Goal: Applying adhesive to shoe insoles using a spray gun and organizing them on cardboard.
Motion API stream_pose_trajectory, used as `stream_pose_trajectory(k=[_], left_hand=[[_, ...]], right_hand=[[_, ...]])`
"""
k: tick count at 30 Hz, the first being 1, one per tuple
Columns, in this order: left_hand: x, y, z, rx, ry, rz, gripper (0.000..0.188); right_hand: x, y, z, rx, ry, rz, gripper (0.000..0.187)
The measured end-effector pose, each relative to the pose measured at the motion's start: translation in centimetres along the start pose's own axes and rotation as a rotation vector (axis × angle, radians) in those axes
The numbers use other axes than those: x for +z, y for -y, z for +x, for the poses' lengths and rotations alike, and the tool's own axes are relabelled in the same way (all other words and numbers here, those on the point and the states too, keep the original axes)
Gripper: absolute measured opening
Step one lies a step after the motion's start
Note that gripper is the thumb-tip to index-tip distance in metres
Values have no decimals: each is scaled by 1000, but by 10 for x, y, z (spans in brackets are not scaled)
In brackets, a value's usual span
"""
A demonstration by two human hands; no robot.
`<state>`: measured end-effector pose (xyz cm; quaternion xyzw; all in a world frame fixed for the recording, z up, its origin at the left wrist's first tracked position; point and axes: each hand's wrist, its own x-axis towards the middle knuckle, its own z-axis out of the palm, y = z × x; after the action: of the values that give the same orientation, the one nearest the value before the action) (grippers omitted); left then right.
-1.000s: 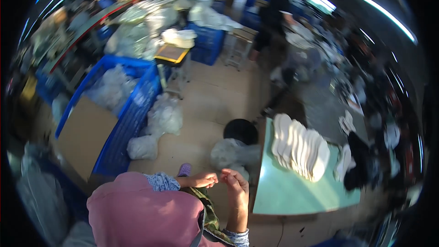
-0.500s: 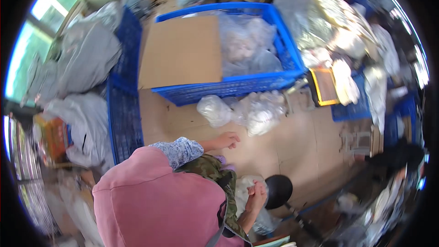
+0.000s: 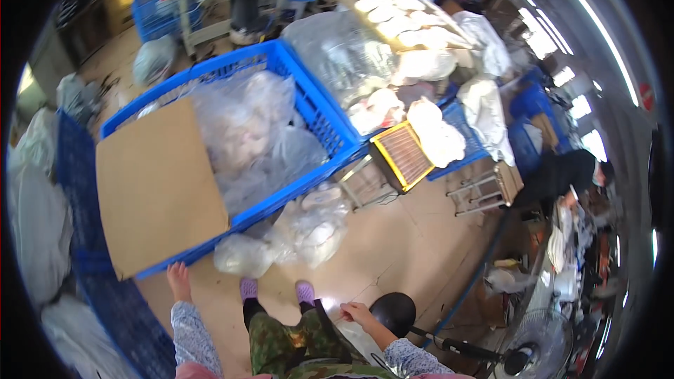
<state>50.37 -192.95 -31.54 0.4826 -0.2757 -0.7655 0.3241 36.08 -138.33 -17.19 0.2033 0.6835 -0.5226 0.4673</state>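
My left hand (image 3: 179,282) is stretched forward with its fingers apart and holds nothing. It is close to the near edge of a brown cardboard sheet (image 3: 158,182), which lies over the left part of a big blue plastic crate (image 3: 260,219). Clear plastic bags (image 3: 246,140) with pale contents fill the rest of the crate. My right hand (image 3: 359,314) is in front of my body with its fingers curled together; whatever is in them, if anything, is hidden. Just beyond it is the round black base (image 3: 393,314) of a standing fan, with a whitish bag (image 3: 358,340) below the hand.
Bulging clear bags (image 3: 309,235) lie on the floor against the crate. Past its right corner are a yellow-framed box (image 3: 404,156) on a metal stool and another stool (image 3: 484,189). The fan's caged head (image 3: 537,344) is at lower right. Blue crate walls (image 3: 105,302) line the left.
My view has swung right, so the crate appears further left and nearer. My torso was bent across the view before; now both arms reach up from the lower edge, the left one further out.
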Motion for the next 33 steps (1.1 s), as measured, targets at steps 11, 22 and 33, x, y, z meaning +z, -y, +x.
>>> stream_pose_trajectory(k=[11, 22, 33], left_hand=[[26, -14, 78, 202, 54, 930, 36], [-18, -35, 101, 836, 200, 1729, 24], [24, -16, 10, -167, -117, -240, 74]], right_hand=[[92, 6, -33, -25, -101, 1, 24], [140, 22, -9, -87, 19, -261, 24], [306, 254, 291, -647, 54, -511, 75]])
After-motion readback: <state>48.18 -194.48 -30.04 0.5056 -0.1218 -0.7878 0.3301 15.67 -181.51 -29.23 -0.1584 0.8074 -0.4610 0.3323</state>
